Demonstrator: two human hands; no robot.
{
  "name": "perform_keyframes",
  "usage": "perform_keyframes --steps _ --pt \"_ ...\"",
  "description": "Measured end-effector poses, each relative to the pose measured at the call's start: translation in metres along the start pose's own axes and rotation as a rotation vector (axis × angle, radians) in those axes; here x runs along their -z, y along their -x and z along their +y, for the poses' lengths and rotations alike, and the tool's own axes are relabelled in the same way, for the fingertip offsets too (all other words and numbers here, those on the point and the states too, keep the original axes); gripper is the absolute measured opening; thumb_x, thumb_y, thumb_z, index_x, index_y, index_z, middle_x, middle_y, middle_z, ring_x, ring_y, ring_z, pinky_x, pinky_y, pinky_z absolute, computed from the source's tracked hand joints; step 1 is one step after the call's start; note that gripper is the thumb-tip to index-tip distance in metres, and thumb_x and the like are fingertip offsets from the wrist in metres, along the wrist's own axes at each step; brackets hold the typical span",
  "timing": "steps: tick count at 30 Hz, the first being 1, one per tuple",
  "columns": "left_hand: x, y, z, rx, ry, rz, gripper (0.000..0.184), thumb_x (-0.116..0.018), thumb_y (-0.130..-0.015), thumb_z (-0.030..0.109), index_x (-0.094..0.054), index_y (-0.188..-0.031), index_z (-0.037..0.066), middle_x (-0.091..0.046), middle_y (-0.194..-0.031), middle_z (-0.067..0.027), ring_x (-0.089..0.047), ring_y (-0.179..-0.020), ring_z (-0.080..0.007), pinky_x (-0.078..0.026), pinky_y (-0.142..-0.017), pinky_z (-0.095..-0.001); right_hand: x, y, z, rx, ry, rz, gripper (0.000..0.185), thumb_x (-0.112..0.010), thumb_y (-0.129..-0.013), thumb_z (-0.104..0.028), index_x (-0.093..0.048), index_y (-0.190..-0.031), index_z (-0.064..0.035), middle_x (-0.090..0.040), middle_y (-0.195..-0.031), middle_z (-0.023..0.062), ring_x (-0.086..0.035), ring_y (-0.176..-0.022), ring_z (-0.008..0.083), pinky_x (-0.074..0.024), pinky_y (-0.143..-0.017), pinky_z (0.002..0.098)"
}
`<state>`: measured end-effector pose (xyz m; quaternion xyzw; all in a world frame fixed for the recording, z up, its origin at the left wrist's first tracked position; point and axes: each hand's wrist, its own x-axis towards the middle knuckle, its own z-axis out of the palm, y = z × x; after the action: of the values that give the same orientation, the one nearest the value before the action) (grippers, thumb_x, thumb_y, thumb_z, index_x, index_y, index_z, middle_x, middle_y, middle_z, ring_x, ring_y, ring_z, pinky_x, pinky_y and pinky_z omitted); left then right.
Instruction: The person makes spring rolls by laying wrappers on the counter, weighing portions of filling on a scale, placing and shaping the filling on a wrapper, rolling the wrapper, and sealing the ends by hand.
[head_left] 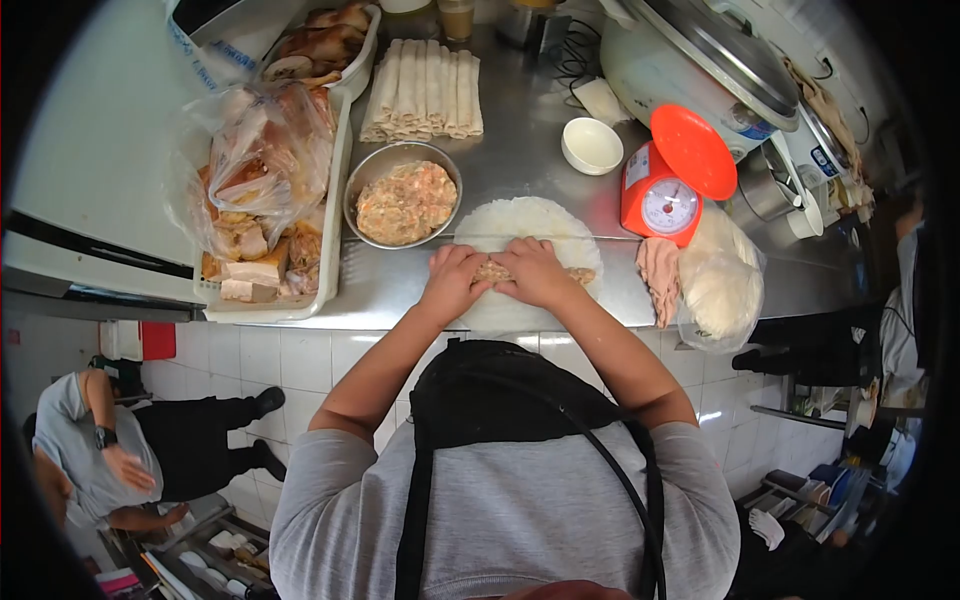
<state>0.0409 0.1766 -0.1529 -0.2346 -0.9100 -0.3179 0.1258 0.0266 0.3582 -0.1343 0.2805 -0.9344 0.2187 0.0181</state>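
1. Two hands, left hand [455,283] and right hand [537,272], curl over one filling strip [491,271] on one round wrapper [520,222]; whether clenched, I cannot tell
2. Uneven pressing could tear the wrapper or squeeze filling out
3. One metal bowl [353,202], one white bowl [592,146], one red scale [635,205]

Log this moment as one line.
left hand: on filling strip; right hand: on filling strip; wrapper: under strip; metal bowl: holds filling mix; pale rolls: beyond bowl

Filling [492,271] (lumpy) across pale wrapper [525,216]
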Motion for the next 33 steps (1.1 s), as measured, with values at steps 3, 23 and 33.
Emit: perform_keyframes --steps 3,23,33 --pt "-0.004 0.003 -0.01 -0.034 0.013 -0.052 0.036 -0.071 -0.063 0.014 -0.062 -0.097 0.009 -0.054 -0.097 -0.0041 -0.046 -0.098 -0.0263 -0.034 -0.085 -0.0398 -0.01 -0.004 0.004 0.018 0.009 -0.099 0.036 -0.07 -0.065 -0.029 -0.063 -0.099 -0.0163 -0.055 -0.096 0.0025 -0.048 -0.096 0.0212 -0.0328 -0.082 0.0372" --pt "0.01 0.009 -0.017 0.034 0.019 0.007 0.029 -0.071 -0.063 0.015 -0.067 -0.092 0.017 -0.051 -0.093 -0.003 -0.045 -0.094 -0.0237 -0.034 -0.081 -0.0375 -0.015 -0.012 -0.022 -0.013 0.007 0.056 0.023 -0.068 -0.066 -0.029 -0.065 -0.083 -0.0137 -0.056 -0.088 0.0024 -0.049 -0.093 0.0213 -0.0329 -0.081 0.0367" --pt "0.02 0.01 -0.018 0.048 -0.006 0.022 0.028 -0.073 -0.06 0.018 -0.067 -0.087 0.016 -0.05 -0.095 -0.0023 -0.044 -0.095 -0.0235 -0.033 -0.081 -0.0386 -0.006 -0.012 -0.027 0.091 -0.122 0.194 0.016 -0.068 -0.066 -0.025 -0.064 -0.078 -0.0173 -0.055 -0.084 0.0006 -0.049 -0.09 0.0204 -0.0321 -0.082 0.0371"
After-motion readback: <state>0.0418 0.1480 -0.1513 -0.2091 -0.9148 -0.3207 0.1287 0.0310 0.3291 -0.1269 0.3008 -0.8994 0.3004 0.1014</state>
